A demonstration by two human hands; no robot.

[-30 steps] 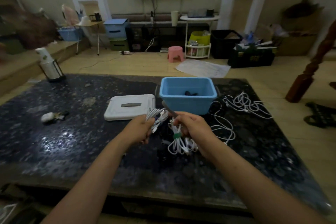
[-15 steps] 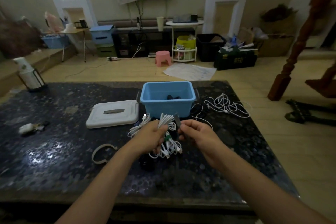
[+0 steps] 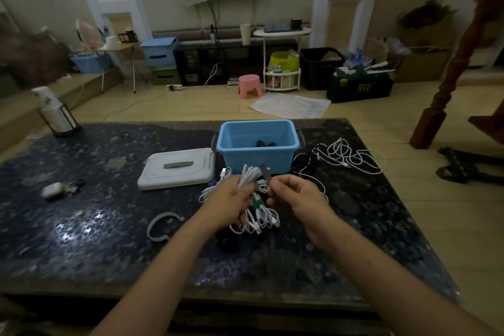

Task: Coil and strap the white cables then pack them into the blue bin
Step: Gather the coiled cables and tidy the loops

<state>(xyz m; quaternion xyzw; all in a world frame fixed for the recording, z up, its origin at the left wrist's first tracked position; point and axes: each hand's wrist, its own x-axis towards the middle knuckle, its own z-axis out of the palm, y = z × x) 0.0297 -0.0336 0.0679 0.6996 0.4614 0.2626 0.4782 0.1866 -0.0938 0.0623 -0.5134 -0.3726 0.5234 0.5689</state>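
- Cable bundle (image 3: 252, 180) held above the dark table (image 3: 81, 240), just in front of the bin (image 3: 257, 155); folded loop end points up and away toward the bin, loose ends hang down toward the person — long axis runs roughly far-to-near, tilted.
- Left hand (image 3: 231, 199) grips the bundle around its middle, fingers curled over the white strands.
- Right hand (image 3: 294, 194) just right of the bundle, nearly touching the left; thumb and fingers pinch a grey strap (image 3: 266, 173) whose free end sticks up beside the loop end.
- Green band (image 3: 256, 203) sits on the strands below the grip, between the two hands; whether it belongs to the held bundle or to one lying under it, cannot tell.
- Plug ends (image 3: 268, 222) dangle or rest under the hands, near the table; contact not clear.
- Bin open, upright, a small dark item (image 3: 264, 142) on its floor; no white cable seen inside.
- Loose cables (image 3: 346, 155) — uncoiled, sprawled on the table right of the bin, well apart from both hands.
- Lid (image 3: 177, 169) flat on the table, left of the bin, edge just beside it.
- Pale strap (image 3: 163, 226) curved into an open C lies on the table left of the left forearm.
- Small white object (image 3: 53, 189) near the table's left edge.
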